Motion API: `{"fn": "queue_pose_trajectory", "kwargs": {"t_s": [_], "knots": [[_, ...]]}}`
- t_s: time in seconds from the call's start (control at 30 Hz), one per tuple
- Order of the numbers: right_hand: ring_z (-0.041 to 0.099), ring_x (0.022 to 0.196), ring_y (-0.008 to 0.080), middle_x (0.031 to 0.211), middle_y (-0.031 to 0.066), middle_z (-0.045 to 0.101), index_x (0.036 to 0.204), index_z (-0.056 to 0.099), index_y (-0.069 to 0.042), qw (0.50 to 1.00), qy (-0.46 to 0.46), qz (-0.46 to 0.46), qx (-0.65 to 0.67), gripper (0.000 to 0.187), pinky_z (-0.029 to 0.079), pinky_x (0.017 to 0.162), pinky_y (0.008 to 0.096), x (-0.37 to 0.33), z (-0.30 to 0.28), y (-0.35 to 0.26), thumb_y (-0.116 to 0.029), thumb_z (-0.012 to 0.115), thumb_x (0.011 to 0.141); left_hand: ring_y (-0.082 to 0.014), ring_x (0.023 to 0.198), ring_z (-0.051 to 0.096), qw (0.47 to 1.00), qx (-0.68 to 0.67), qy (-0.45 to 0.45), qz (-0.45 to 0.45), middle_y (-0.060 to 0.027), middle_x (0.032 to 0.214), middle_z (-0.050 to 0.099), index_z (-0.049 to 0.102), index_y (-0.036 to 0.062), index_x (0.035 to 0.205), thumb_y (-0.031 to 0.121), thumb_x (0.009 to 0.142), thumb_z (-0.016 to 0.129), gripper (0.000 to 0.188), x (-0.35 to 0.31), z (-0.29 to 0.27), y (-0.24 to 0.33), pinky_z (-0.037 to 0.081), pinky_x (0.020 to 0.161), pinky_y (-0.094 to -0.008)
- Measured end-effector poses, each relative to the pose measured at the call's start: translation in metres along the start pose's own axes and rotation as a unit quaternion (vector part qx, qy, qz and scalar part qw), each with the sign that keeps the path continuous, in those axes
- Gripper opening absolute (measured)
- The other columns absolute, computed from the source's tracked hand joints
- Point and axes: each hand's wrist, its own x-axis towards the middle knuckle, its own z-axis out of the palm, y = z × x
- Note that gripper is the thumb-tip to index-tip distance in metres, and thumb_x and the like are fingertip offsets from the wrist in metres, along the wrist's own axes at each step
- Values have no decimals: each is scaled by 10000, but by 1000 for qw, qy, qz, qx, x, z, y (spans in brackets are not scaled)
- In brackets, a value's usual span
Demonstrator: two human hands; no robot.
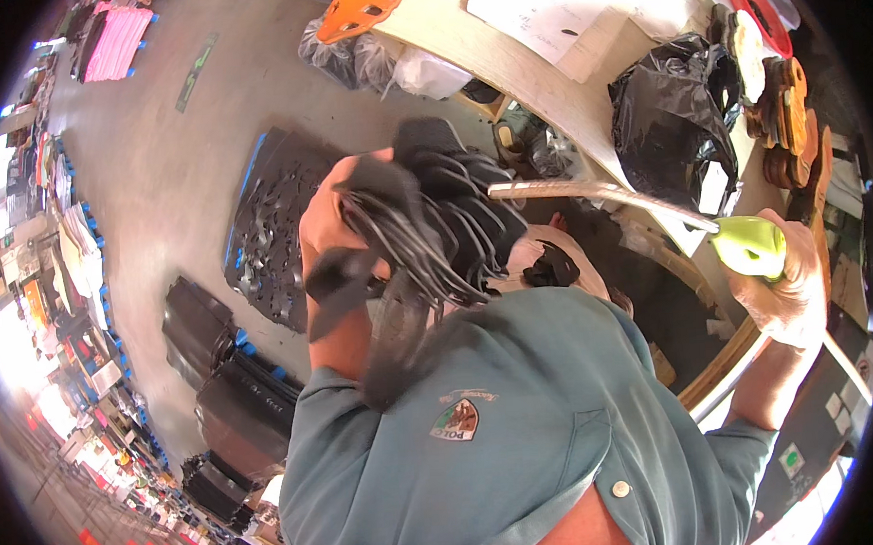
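A stack of matt black rubbery cut-outs (434, 214) is seen beside a glossy green plastic handle (750, 245), a pale smooth wooden tabletop (505, 60) and a shiny black plastic bag (668, 116).

L hand (329, 219) grips stack of black cutouts (425, 224); R hand (786, 282) holds green-handled tool (648, 215) by table (505, 65).

Black bag (668, 116) beside knife (599, 195)
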Motion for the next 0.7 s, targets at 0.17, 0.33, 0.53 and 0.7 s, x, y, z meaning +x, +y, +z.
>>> {"fn": "queue_pose_trajectory", "kwargs": {"t_s": [0.17, 0.33, 0.53, 0.7], "knots": [[566, 729, 184, 878, 44, 627, 1101, 733, 4, 995, -32, 69, 59, 324, 426, 699, 317, -2, -38, -4, 34, 785, 783, -169, 1067, 685, 933, 33, -198, -299, -139, 1207, 725, 634, -83, 1278, 32, 629, 911, 716, 31, 23, 18, 566, 905, -318], [517, 802, 225, 888, 45, 618, 1101, 731, -12, 968, -171, 184, -10, 350, 410, 776, 326, 5, -51, -11, 16, 773, 755, -161, 1052, 673, 845, 40, -425, -321, -109, 1175, 732, 583, -74, 1350, 143, 647, 948, 821, 53, 30, 8, 553, 891, -337], [647, 631, 258, 767, 140, 641, 1038, 667, 57, 988, -148, 52, 2, 321, 490, 652, 316, 25, -36, -11, 58, 691, 719, -152, 1017, 674, 842, 92, -424, -320, -112, 1170, 738, 619, -47, 1330, 148, 621, 937, 801, 50, 26, 7, 546, 869, -329], [594, 546, 280, 669, 117, 564, 933, 641, 24, 987, -152, 52, 17, 222, 442, 567, 330, 28, -28, -13, 59, 692, 719, -114, 953, 675, 840, 96, -421, -329, -92, 1110, 751, 614, -34, 1341, 139, 607, 906, 809, 53, 30, 11, 547, 831, -309]]}}
